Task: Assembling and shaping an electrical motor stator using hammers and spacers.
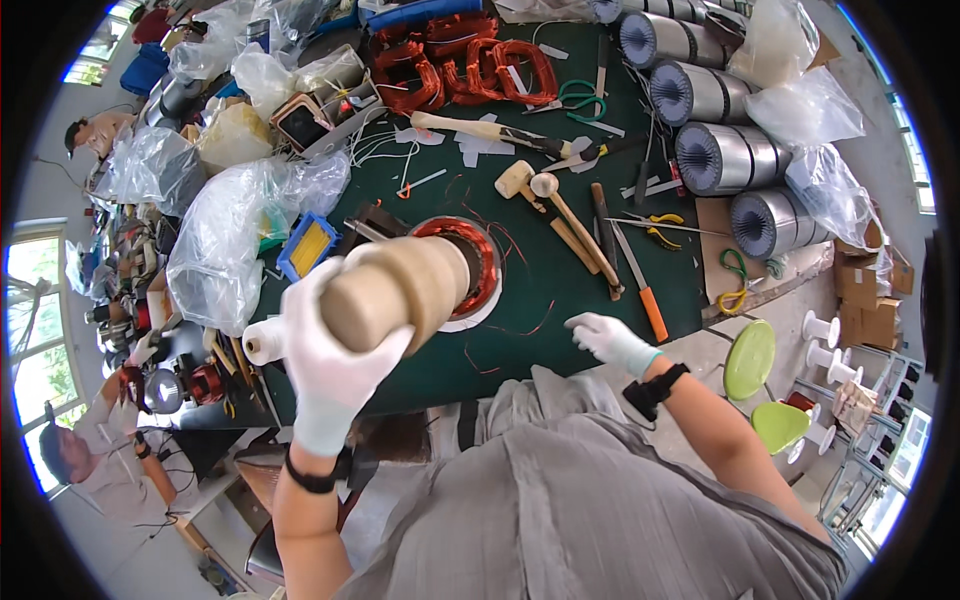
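My left hand (340,378), in a white glove, is wrapped round a stepped tan cylindrical block (395,292), slightly blurred. The block is tilted, and its far end covers part of a motor stator (484,250) with red-copper windings on the green table. Whether block and stator touch is hidden. My right hand (612,341), also gloved, hovers by the table's near edge with its fingers loosely extended and nothing in them. Loose copper wires (520,327) lie between that hand and the stator.
Two mallets (516,180), an orange-handled blade (652,314) and yellow-handled pliers (663,233) lie right of the stator. Wound copper coils (522,72) sit at the back. Several metal stator cores (705,158) line the right. Plastic bags (225,235) crowd the left; a co-worker (105,465) sits there.
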A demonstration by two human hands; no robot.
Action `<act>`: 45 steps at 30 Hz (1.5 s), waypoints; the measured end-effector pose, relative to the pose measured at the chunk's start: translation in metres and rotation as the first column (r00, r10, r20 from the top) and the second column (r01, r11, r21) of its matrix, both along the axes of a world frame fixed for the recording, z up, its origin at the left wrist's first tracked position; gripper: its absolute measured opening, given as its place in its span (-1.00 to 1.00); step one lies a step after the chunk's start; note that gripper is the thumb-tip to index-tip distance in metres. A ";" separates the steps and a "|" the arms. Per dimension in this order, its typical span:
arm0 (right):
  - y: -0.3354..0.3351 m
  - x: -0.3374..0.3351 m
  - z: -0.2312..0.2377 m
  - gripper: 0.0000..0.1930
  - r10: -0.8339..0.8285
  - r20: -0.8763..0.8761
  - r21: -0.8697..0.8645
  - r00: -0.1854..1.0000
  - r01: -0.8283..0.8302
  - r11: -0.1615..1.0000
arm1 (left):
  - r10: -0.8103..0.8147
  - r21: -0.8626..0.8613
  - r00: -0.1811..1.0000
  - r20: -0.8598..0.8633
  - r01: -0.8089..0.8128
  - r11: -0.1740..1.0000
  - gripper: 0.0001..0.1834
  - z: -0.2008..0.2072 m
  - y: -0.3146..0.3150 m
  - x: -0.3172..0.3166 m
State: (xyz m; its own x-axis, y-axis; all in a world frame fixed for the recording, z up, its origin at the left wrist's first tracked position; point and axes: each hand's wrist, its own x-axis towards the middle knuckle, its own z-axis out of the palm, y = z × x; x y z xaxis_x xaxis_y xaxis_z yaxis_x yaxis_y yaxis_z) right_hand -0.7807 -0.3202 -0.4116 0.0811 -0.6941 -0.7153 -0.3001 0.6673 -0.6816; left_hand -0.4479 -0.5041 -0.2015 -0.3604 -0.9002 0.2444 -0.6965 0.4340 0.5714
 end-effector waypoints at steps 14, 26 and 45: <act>0.037 -0.093 -0.005 -0.67 -0.335 0.100 -0.092 0.937 0.344 0.935 | -0.049 0.112 0.999 0.002 0.049 0.993 0.18 -0.118 -0.003 -0.048; -0.116 -0.014 -0.039 -0.50 -0.201 -0.618 -0.619 0.760 -0.312 0.720 | 0.334 0.408 0.845 -0.417 -0.154 0.900 0.22 -0.158 0.021 -0.066; -0.104 0.022 0.030 -0.84 -0.374 -0.057 -0.043 0.926 0.372 0.927 | 0.177 -0.077 0.710 0.682 -0.171 0.982 -0.31 -0.285 -0.029 0.073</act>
State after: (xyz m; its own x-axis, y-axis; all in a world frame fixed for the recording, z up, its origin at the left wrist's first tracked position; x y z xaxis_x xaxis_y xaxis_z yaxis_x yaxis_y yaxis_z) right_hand -0.7589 -0.4244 -0.3815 -0.2325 -0.6871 -0.6884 -0.0767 0.7185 -0.6913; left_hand -0.3751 -0.5334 -0.4867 -0.2689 -0.9632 0.0013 -0.9590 0.2676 -0.0928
